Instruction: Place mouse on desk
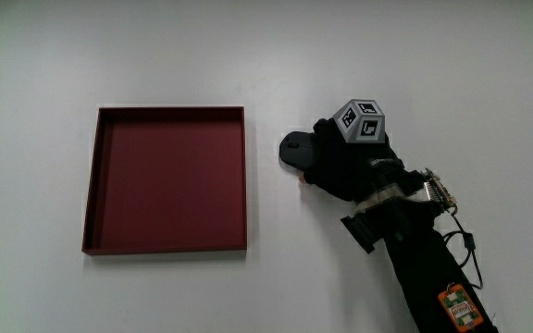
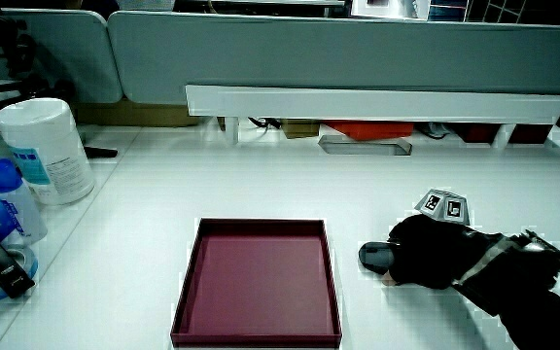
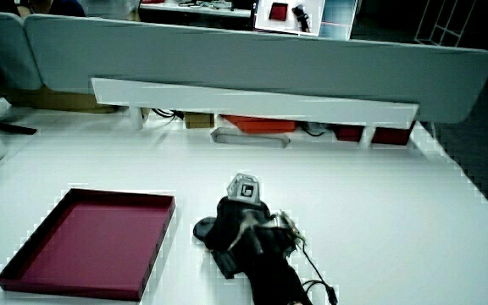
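Note:
A dark mouse [image 1: 293,149] lies on the white desk [image 1: 359,65] beside the dark red tray [image 1: 100,185]. The gloved hand [image 1: 336,159] rests over the part of the mouse nearer the person, fingers curled around it. The patterned cube [image 1: 360,120] sits on the hand's back. In both side views the mouse [image 2: 374,256] [image 3: 204,229] pokes out from under the hand [image 2: 431,255] [image 3: 237,225] toward the tray [image 2: 188,282] [image 3: 32,246], low on the desk. Most of the mouse is hidden by the glove.
The tray is shallow and holds nothing. In a side view a white wipes canister [image 2: 45,148], a blue-capped bottle [image 2: 13,199] and other small items stand at the desk's edge. A low grey partition [image 2: 338,53] with a white shelf [image 2: 377,100] closes off the desk.

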`<state>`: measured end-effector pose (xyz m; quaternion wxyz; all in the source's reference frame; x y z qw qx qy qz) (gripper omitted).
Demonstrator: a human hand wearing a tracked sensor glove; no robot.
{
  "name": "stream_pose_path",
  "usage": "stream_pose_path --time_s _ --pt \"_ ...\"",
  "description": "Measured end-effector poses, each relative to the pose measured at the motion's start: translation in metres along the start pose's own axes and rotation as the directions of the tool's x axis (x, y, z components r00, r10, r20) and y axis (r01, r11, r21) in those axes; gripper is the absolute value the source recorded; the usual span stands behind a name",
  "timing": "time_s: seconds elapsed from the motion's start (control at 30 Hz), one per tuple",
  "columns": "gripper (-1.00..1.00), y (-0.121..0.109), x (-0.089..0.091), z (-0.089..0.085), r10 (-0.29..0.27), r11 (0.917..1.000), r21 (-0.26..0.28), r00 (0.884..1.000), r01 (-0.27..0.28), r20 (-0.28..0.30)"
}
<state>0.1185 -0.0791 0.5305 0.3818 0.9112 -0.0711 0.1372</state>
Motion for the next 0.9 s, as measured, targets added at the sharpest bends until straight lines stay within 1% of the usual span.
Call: stream_pose_path --time_s 0.07,0.1,0.13,0.17,0.23,0.27,0.33,0.37,0.4,0.43,0.5,0.53,0.57,0.6,0.63,0.67,0.7,0.73,0.8,0.83,0.87,0.9 --pt "-0.53 -0.003 0.001 0.001 -0.007 0.9993 -0.035 1.000 0.007 -0.012" --pt "-0.59 -0.004 0.002 0.003 0.009 0.9993 -0.037 1.000 -0.010 -0.027" --pt "-0.65 -0.008 0.003 0.006 0.006 0.9995 -0.031 0.999 -0.007 -0.031" --pt "-0.71 -0.013 0.001 0.011 0.017 0.9994 -0.030 0.999 -0.019 -0.051" --pt "-0.82 -0.024 -0.007 0.021 0.048 0.9984 -0.028 0.997 -0.049 -0.053" --pt "-0.88 -0.030 -0.012 0.025 0.066 0.9977 -0.015 0.997 -0.066 -0.042" --pt "-1.00 -0.045 -0.023 0.033 0.109 0.9940 -0.008 0.993 -0.109 -0.041" --pt "-1.00 -0.055 -0.031 0.038 0.143 0.9897 0.011 0.989 -0.143 -0.038" --pt "-1.00 -0.064 -0.037 0.041 0.161 0.9866 0.029 0.987 -0.161 -0.019" --pt "-1.00 -0.071 -0.045 0.043 0.190 0.9813 0.036 0.982 -0.189 -0.011" --pt "-1.00 -0.087 -0.060 0.046 0.248 0.9675 0.047 0.969 -0.249 0.023" --pt "-1.00 -0.092 -0.067 0.046 0.271 0.9618 0.035 0.962 -0.272 0.020" --pt "-1.00 -0.101 -0.075 0.049 0.298 0.9538 0.034 0.954 -0.298 0.017" --pt "-1.00 -0.106 -0.082 0.048 0.320 0.9472 0.019 0.947 -0.320 0.022" --pt "-1.00 -0.110 -0.086 0.045 0.341 0.9397 0.014 0.939 -0.342 0.044" --pt "-1.00 -0.116 -0.092 0.045 0.365 0.9309 0.005 0.930 -0.365 0.047" --pt "-1.00 -0.121 -0.095 0.043 0.384 0.9233 -0.007 0.923 -0.384 0.035" --pt "-1.00 -0.130 -0.102 0.044 0.415 0.9096 -0.010 0.908 -0.415 0.048" --pt "-1.00 -0.148 -0.114 0.046 0.476 0.8790 -0.018 0.876 -0.476 0.074" --pt "-1.00 -0.154 -0.118 0.043 0.489 0.8725 -0.030 0.870 -0.488 0.069" --pt "-1.00 -0.164 -0.125 0.045 0.528 0.8490 -0.059 0.848 -0.525 0.051" --pt "-1.00 -0.173 -0.130 0.045 0.556 0.8312 -0.061 0.829 -0.553 0.062"
